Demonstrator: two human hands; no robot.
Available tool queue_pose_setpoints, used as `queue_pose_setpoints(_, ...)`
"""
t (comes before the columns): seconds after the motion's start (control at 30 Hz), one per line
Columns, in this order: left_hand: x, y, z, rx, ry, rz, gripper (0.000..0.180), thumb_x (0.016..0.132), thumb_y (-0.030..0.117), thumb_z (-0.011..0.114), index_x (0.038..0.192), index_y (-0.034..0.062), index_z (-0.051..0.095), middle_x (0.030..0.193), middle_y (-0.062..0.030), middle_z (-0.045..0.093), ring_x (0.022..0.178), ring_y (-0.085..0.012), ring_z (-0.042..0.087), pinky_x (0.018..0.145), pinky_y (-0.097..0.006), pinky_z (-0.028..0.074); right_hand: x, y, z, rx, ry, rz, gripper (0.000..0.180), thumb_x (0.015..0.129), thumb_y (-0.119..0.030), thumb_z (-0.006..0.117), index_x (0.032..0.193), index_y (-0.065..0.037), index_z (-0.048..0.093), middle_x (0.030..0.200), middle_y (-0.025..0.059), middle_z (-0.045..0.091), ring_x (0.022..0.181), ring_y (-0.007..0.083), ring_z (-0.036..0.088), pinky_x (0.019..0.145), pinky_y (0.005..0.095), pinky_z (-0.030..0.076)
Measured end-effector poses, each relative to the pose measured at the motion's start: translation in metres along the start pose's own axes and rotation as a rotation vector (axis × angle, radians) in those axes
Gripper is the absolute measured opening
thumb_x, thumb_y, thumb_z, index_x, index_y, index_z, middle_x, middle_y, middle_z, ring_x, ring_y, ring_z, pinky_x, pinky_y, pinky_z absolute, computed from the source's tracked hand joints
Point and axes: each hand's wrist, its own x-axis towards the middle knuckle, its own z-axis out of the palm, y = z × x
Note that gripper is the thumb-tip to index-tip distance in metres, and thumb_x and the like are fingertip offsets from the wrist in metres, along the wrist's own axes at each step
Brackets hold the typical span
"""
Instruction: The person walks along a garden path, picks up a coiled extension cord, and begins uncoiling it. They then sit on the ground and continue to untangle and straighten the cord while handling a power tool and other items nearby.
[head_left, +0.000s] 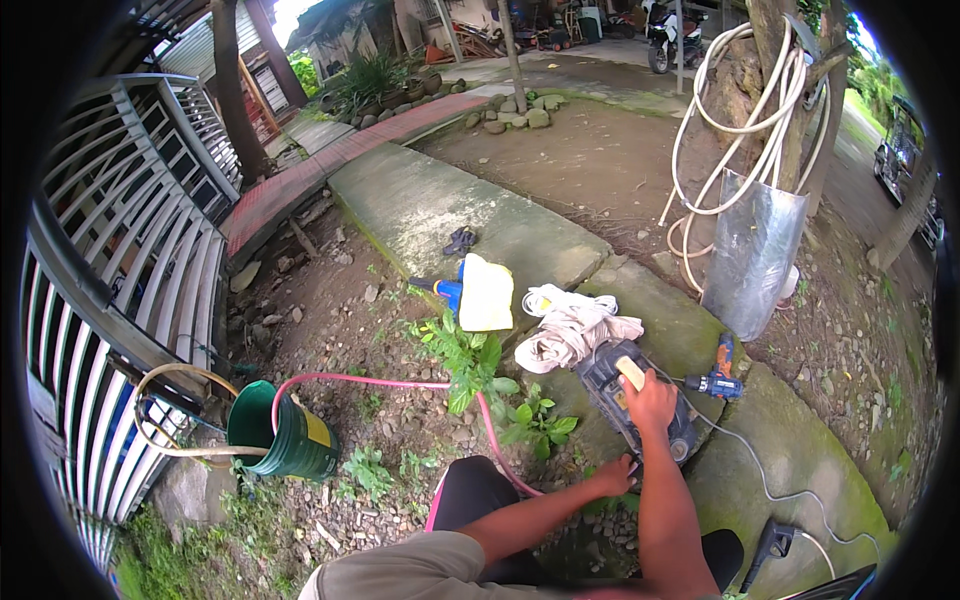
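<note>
A dark, boxy machine casing point(682, 437) lies on the mossy concrete slab in front of me. Over its far left part, my right hand point(651, 402) is closed around a tan, wooden-looking block point(630, 373). Whether the block touches the casing, I cannot tell. My left hand point(612, 479) is at the casing's near left corner, its fingers curled and partly hidden. Crumpled pale cloths point(575, 330) lie against the casing's far end. A blue and black cordless drill point(715, 375) rests just right of it.
Left of me stands a green bucket point(322, 458) with a pink hose point(370, 380) running from it. A yellow-white cloth point(486, 293) covers a blue tool beyond the leafy plants point(465, 365). A black spray gun point(770, 550) and grey cord point(765, 480) lie at right, near a metal sheet point(756, 255).
</note>
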Motion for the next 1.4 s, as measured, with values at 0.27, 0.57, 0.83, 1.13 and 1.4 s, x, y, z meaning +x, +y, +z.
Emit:
queue_pose_setpoints(0.27, -0.096, -0.021, -0.076, -0.06, -0.31, 0.074, 0.053, 0.097, 0.036, 0.068, 0.137, 0.0017, 0.058, 0.124, -0.0255, 0.067, 0.121, -0.0432, 0.064, 0.102, -0.051, 0.05, -0.026, 0.005, 0.008, -0.013, 0.047, -0.043, 0.052, 0.091, -0.055, 0.07, 0.092, -0.004, 0.061, 0.08, 0.021, 0.072, 0.081, 0.039, 0.069, 0.089, 0.0489, 0.046)
queue_pose_setpoints(0.57, -0.07, -0.03, -0.095, -0.138, -0.145, 0.035, 0.048, 0.097, 0.032, 0.067, 0.136, 0.0046, 0.061, 0.13, -0.0235, 0.067, 0.118, -0.0411, 0.066, 0.101, -0.05, 0.051, -0.029, 0.008, 0.007, 0.013, 0.117, -0.086, 0.049, 0.09, -0.053, 0.072, 0.091, -0.005, 0.062, 0.081, 0.0197, 0.072, 0.081, 0.0383, 0.069, 0.087, 0.0485, 0.046)
queue_pose_setpoints(0.83, -0.069, -0.037, -0.079, 0.034, -0.131, 0.146, 0.04, 0.097, 0.026, 0.064, 0.128, 0.0011, 0.065, 0.124, -0.0263, 0.068, 0.119, -0.0435, 0.064, 0.102, -0.049, 0.051, -0.032, 0.019, 0.004, 0.126, 0.026, -0.055, 0.05, 0.087, -0.057, 0.073, 0.097, -0.009, 0.066, 0.088, 0.019, 0.074, 0.09, 0.0367, 0.071, 0.098, 0.0492, 0.045)
queue_pose_setpoints(1.13, -0.057, -0.028, -0.078, -0.038, 0.009, 0.227, 0.034, 0.094, 0.017, 0.071, 0.124, 0.0009, 0.07, 0.106, -0.02, 0.076, 0.095, -0.0329, 0.074, 0.088, -0.042, 0.057, -0.049, 0.052, 0.014, 0.389, -0.021, -0.099, 0.057, 0.079, -0.036, 0.086, 0.125, -0.011, 0.064, 0.12, 0.0134, 0.063, 0.124, 0.0387, 0.056, 0.11, 0.0522, 0.04)
queue_pose_setpoints(1.4, -0.066, 0.0, -0.091, -0.07, 0.275, 0.389, 0.023, 0.093, 0.0, 0.068, 0.116, -0.0013, 0.07, 0.108, -0.0193, 0.071, 0.093, -0.0296, 0.072, 0.084, -0.038, 0.056, -0.061, 0.091, -0.023, 0.441, -0.265, -0.076, 0.074, 0.08, -0.032, 0.084, 0.144, -0.008, 0.055, 0.153, 0.024, 0.044, 0.14, 0.0405, 0.047, 0.114, 0.0481, 0.043)
